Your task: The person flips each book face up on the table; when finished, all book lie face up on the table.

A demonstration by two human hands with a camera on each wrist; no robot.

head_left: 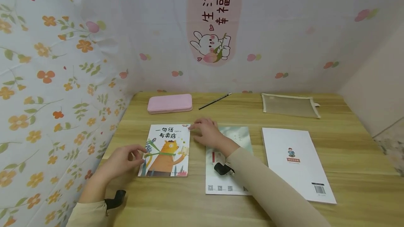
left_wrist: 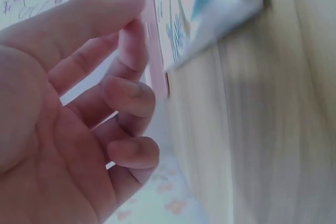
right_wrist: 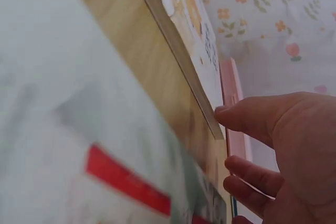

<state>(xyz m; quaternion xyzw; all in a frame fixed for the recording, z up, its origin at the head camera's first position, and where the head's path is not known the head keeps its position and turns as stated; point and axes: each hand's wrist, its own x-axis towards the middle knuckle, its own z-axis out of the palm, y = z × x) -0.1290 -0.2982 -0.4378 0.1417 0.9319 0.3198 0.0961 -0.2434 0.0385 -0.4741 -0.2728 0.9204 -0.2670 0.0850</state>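
Note:
A picture book (head_left: 167,150) with an orange cat on its cover lies flat on the table. Beside its left edge is my left hand (head_left: 124,160), with loosely bent fingers (left_wrist: 131,98) and nothing held; whether a fingertip touches the cover I cannot tell. My right hand (head_left: 209,134) hovers over the top of a pale green book (head_left: 228,181). Its thumb (right_wrist: 236,116) touches the cat book's right edge near the upper corner. My right forearm hides part of the green book.
A white book (head_left: 293,160) with a barcode lies to the right. Along the back are a pink pencil case (head_left: 170,103), a dark pencil (head_left: 214,101) and a mesh zip pouch (head_left: 290,106). A printed cloth (head_left: 151,27) hangs behind the table (head_left: 353,150).

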